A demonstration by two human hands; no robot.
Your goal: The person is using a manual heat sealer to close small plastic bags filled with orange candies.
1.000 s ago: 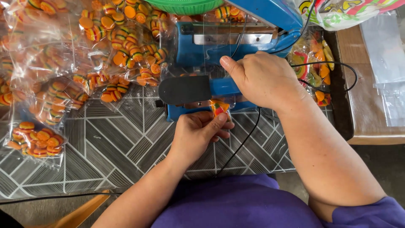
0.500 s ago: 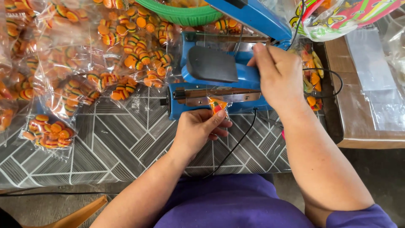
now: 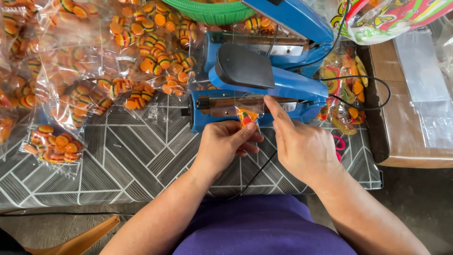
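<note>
The left hand (image 3: 225, 144) is pinched on one small clear candy bag (image 3: 247, 116) at the near edge of the one blue heat sealer (image 3: 264, 89), the right hand (image 3: 302, 146) touching its top, fingers loosely apart.

I see sealer (image 3: 264, 94) centre-far on table (image 3: 118, 160), candy bags (image 3: 94, 71) left, cardboard box (image 3: 406, 123) right, basket (image 3: 212, 9) behind.
</note>
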